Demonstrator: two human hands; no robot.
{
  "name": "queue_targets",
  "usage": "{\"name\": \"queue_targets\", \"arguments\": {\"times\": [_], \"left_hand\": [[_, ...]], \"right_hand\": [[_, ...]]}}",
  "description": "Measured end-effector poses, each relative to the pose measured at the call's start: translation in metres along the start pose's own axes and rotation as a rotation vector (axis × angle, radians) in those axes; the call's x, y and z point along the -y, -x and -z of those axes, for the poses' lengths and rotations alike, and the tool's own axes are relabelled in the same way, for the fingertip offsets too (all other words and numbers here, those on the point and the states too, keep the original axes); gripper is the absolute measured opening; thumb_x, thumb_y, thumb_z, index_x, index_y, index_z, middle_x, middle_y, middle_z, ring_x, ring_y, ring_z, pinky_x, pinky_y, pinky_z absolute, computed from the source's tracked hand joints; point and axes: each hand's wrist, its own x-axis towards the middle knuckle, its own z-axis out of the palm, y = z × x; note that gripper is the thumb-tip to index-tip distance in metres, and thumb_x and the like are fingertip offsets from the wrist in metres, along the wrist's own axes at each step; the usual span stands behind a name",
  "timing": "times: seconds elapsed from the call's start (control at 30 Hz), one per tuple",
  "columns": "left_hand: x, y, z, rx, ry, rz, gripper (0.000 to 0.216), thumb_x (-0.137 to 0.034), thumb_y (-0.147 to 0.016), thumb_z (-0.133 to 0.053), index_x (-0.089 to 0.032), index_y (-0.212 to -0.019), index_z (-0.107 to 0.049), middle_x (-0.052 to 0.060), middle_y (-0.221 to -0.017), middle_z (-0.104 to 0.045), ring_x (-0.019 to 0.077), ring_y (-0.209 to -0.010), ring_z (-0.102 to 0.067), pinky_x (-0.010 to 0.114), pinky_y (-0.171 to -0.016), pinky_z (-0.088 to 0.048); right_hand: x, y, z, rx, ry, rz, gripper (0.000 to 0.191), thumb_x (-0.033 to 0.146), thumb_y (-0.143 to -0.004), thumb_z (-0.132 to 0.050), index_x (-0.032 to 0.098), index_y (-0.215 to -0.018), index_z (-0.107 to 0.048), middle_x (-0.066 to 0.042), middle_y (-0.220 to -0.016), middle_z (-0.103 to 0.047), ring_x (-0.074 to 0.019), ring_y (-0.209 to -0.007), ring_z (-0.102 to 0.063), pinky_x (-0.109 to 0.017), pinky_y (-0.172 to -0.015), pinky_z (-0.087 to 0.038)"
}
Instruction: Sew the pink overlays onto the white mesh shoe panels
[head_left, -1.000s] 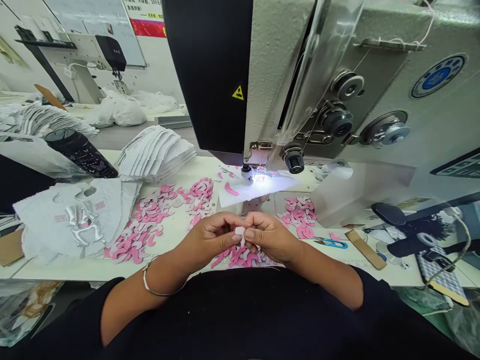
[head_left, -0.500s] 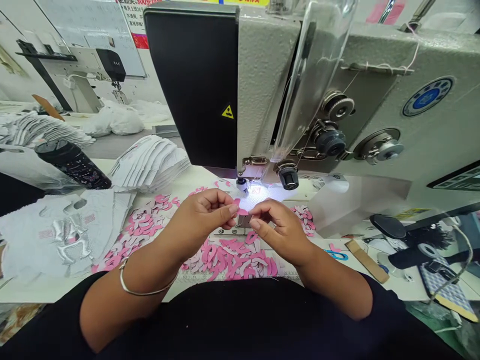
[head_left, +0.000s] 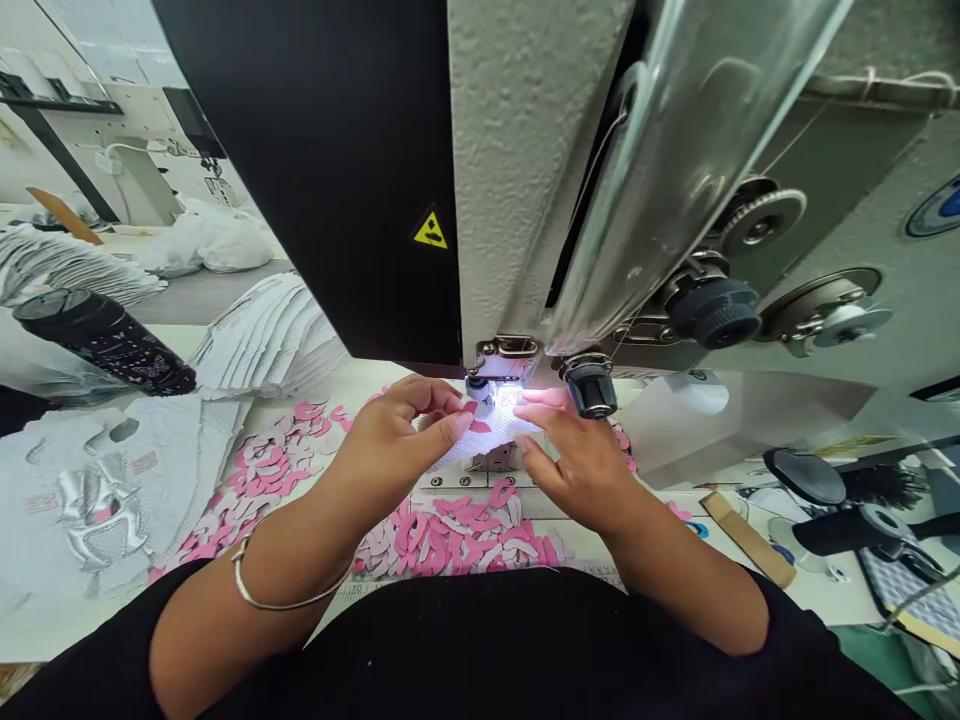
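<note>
Under the lit needle area of a sewing machine lies a white mesh fabric piece. My left hand pinches a small curved pink cutout between thumb and fingers, just left of the needle and over the fabric. On the other side, my right hand has thumb and fingers apart, with its fingertips at the fabric close to the presser foot. Whether those fingertips press down on the fabric, I cannot tell. Many loose pink and white cutouts lie in front of the machine bed.
More cutouts spread to the left. Stacked white fabric panels and a panel with silver trim lie beyond them, near a black patterned tumbler. At right are a brown strip and a black brush.
My view has come closer to the machine. The right hand has moved from beside the pink cutout forward to the fabric, its fingers spreading. The left hand still holds the cutout.
</note>
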Motion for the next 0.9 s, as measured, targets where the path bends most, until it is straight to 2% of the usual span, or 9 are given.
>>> {"name": "queue_targets", "arguments": {"times": [0.1,0.2,0.43,0.63,0.9], "left_hand": [[0.007,-0.006,-0.006,0.016,-0.001,0.013,0.021,-0.037,-0.078,-0.073,-0.019,-0.09,-0.07,0.007,-0.092,-0.068,0.018,-0.079,-0.061,0.026,-0.061,-0.047],[0.012,-0.01,-0.009,0.07,0.01,0.061,0.02,-0.037,-0.08,-0.07,-0.02,-0.089,-0.069,0.004,-0.081,-0.064,0.0147,-0.067,-0.054,0.025,-0.055,-0.041],[0.018,-0.007,-0.008,0.182,0.06,0.151,0.022,-0.042,-0.081,-0.069,-0.021,-0.082,-0.063,-0.001,-0.073,-0.056,0.0126,-0.062,-0.049,0.024,-0.054,-0.038],[0.021,-0.005,-0.01,0.131,0.055,0.125,0.027,-0.046,-0.079,-0.071,-0.021,-0.081,-0.063,0.0,-0.073,-0.06,0.0137,-0.064,-0.053,0.025,-0.056,-0.041],[0.021,-0.009,-0.013,0.104,0.002,0.137,0.027,-0.046,-0.077,-0.073,-0.022,-0.078,-0.06,-0.001,-0.063,-0.057,0.0127,-0.054,-0.049,0.025,-0.049,-0.034]], "right_hand": [[-0.005,0.004,-0.011,0.097,-0.016,-0.015,0.026,0.019,-0.089,-0.06,0.021,-0.115,-0.062,-0.012,-0.109,-0.067,-0.0292,-0.104,-0.063,-0.054,-0.092,-0.051],[-0.005,0.009,-0.018,0.054,-0.034,-0.002,0.029,0.018,-0.088,-0.062,0.022,-0.116,-0.06,-0.011,-0.111,-0.066,-0.0286,-0.108,-0.062,-0.053,-0.093,-0.052],[0.001,0.016,-0.021,-0.028,-0.033,0.047,0.034,0.007,-0.086,-0.057,0.024,-0.115,-0.06,-0.009,-0.112,-0.068,-0.0243,-0.104,-0.064,-0.047,-0.09,-0.053],[0.004,0.019,-0.023,-0.066,-0.051,0.06,0.036,0.005,-0.082,-0.058,0.024,-0.112,-0.061,-0.007,-0.111,-0.07,-0.0231,-0.103,-0.064,-0.043,-0.087,-0.053],[0.002,0.021,-0.024,-0.042,-0.072,0.06,0.039,0.004,-0.083,-0.057,0.024,-0.116,-0.06,-0.008,-0.113,-0.069,-0.0237,-0.106,-0.063,-0.044,-0.09,-0.052]]}}
